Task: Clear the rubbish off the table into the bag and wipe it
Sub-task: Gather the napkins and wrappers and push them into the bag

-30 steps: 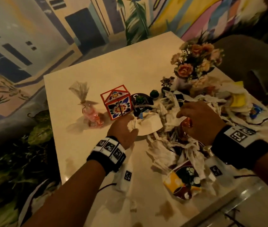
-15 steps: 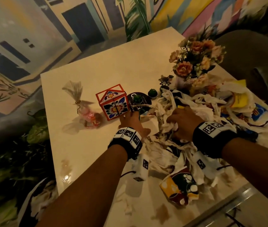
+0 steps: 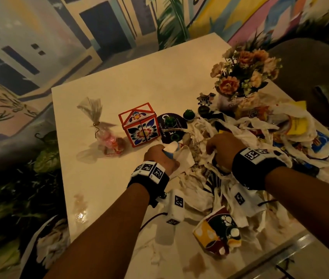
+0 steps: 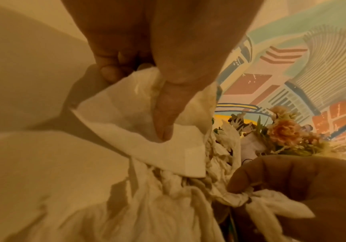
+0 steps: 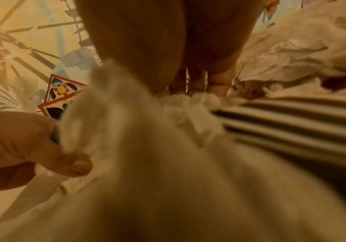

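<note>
A heap of crumpled white tissues (image 3: 204,178) covers the near right part of the cream table (image 3: 139,73). My left hand (image 3: 164,153) grips a folded white napkin (image 4: 138,134) at the heap's left edge, thumb pressed on top of it. My right hand (image 3: 212,150) is just to its right, fingers curled into a bunch of tissues (image 5: 167,131). A crushed patterned paper cup (image 3: 218,230) lies near the front edge. Yellow wrappers (image 3: 298,125) and white plastic sit at the far right. A bag (image 3: 47,244) holding tissues hangs off the table's lower left.
A patterned red-framed box (image 3: 139,127), a cellophane gift pouch (image 3: 103,133), a black disc with small cactus pots (image 3: 171,125) and a flower vase (image 3: 244,77) stand behind the heap. Brown stains (image 3: 195,264) mark the front of the table. A chair (image 3: 310,67) stands at the right.
My right hand has slid left across the heap toward the left hand and closed on tissues. My left hand still holds the napkin and has shifted slightly forward.
</note>
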### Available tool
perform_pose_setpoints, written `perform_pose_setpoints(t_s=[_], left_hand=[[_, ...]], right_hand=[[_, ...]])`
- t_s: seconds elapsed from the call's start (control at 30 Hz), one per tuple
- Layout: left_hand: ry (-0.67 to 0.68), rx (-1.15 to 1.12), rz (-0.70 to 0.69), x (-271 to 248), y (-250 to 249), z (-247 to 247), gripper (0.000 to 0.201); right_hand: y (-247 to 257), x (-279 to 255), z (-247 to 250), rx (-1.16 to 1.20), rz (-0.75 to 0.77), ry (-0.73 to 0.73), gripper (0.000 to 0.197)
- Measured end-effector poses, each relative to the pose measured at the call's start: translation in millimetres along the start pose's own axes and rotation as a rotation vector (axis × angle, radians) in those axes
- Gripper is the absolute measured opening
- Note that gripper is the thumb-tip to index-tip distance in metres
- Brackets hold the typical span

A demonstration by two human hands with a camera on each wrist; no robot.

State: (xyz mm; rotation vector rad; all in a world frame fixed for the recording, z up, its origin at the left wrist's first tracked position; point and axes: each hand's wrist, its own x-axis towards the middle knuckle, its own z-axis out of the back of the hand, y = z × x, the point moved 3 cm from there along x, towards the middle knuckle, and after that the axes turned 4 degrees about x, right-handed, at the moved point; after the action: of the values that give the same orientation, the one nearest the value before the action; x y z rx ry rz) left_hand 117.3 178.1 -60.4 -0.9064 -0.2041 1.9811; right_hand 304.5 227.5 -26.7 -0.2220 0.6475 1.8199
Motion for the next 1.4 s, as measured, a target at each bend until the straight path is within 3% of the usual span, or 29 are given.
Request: perform_pose_setpoints(t_s=[0.17, 0.33, 0.47, 0.63, 0.93, 1.2, 1.27, 1.37, 1.4], left_hand=[[0.023, -0.013, -0.016, -6, 5, 6, 0.042], [0.033, -0.023, -0.042, -7, 11, 11, 0.039], [0.008, -0.08, -0.045, -9, 20, 11, 0.033], [-0.018, -0.102, -0.056, -12, 25, 8, 0.034], [-0.016, -0.17, -0.058, -15, 28, 13, 0.039], [-0.017, -0.325, -0.073, -19, 26, 20, 0.043], [-0.017, -0.326, -0.099, -20, 23, 22, 0.044], [-0.002, -0.319, -0.134, -22, 18, 23, 0.045], [-0.007, -0.317, -0.153, -24, 16, 24, 0.046]], right_hand=[[4, 2, 4, 0.009, -0.005, -0.076, 0.022], [18, 1, 9, -0.228, 0.14, -0.204, 0.016], [23, 8, 8, -0.239, 0.118, -0.102, 0.036], [27, 19, 4, -0.244, 0.133, 0.033, 0.041], [39, 14, 27, -0.049, 0.058, -0.066, 0.009], [34, -11, 52, 0.031, 0.051, -0.096, 0.038], [31, -17, 55, 0.031, 0.073, -0.082, 0.036], [30, -30, 62, 0.098, 0.087, -0.123, 0.019], [29, -33, 65, 0.12, 0.085, -0.139, 0.024]])
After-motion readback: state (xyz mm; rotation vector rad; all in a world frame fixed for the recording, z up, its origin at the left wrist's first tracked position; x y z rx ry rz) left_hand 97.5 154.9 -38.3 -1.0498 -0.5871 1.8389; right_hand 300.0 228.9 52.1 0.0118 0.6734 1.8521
